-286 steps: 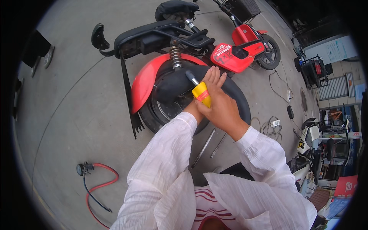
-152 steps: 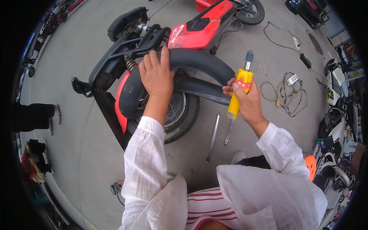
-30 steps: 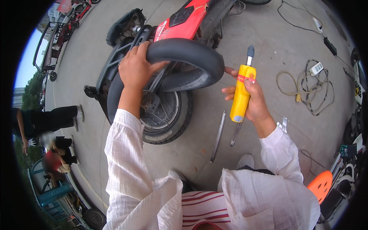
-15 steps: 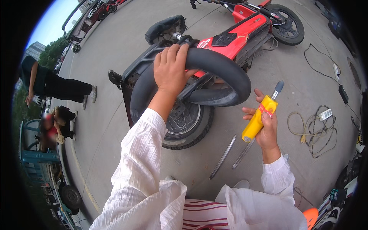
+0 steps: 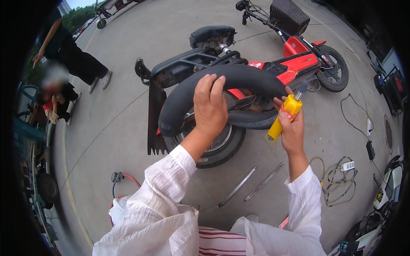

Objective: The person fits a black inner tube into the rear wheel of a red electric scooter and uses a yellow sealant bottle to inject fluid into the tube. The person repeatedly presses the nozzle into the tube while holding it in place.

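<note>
A red electric scooter (image 5: 294,64) lies on its side on the concrete, its rear wheel (image 5: 215,143) nearest me. My left hand (image 5: 209,109) grips a black tyre (image 5: 247,79) lifted up off the wheel's rim. My right hand (image 5: 292,128) holds a yellow-handled tool (image 5: 282,119) upright beside the tyre's right part, its tip close to the rubber. Both forearms wear white sleeves.
Two metal tyre levers (image 5: 252,185) lie on the ground below the wheel. A red hose with a fitting (image 5: 121,179) lies at left, cables and a power strip (image 5: 344,170) at right. People (image 5: 68,59) stand far left. More vehicles line the right edge.
My view has swung. My left hand keeps its grip on the tyre. My right hand has brought the yellow tool up from lower right to the tyre's right side.
</note>
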Demonstrator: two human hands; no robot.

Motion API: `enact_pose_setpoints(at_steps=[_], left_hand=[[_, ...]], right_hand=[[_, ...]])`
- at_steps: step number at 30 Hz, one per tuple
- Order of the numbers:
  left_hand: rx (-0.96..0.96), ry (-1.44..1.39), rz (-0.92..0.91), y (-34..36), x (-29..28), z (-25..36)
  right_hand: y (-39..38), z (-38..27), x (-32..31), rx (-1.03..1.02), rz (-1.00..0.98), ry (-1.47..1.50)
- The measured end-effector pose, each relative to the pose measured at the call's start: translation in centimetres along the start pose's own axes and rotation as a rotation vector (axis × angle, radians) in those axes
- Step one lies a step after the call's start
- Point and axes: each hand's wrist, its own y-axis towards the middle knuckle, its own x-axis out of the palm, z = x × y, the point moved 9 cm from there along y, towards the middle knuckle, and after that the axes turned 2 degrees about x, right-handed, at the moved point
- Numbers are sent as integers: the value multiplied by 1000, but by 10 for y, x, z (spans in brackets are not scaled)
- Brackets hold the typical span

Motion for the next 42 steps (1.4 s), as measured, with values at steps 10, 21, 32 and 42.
enact_pose_setpoints(at_steps=[10, 21, 32, 42], left_hand=[[-262, 85, 146, -22, -42, -61], [-309, 60, 175, -26, -47, -67], [-279, 120, -9, -9, -51, -41], [-403, -51, -102, -14, -18, -3]], right_hand=[[5, -19, 43, 19, -113, 71], [4, -19, 44, -16, -90, 51], [-7, -4, 18, -11, -5, 51], [-59, -35, -17, 170, 136, 164]])
